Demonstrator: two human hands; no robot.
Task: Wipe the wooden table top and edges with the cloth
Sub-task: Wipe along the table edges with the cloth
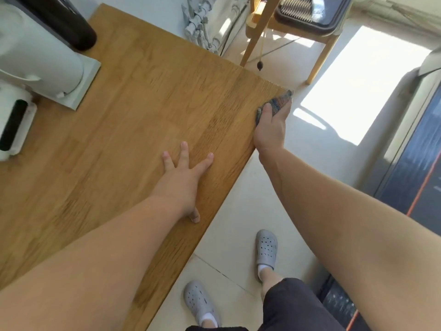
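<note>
Seemingly mid-edge, the right hand (pixel 270 130) grips the blue-grey patterned cloth (pixel 279 105) at the light wooden tabletop's (pixel 143 91) person-side edge near its far corner, the left hand (pixel 183 177) resting flat and spread; how much is already wiped is unclear.

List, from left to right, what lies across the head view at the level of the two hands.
White appliance → left hand flat on the wooden table → right hand gripping the cloth at the table's edge → sunlit floor patch.
</note>
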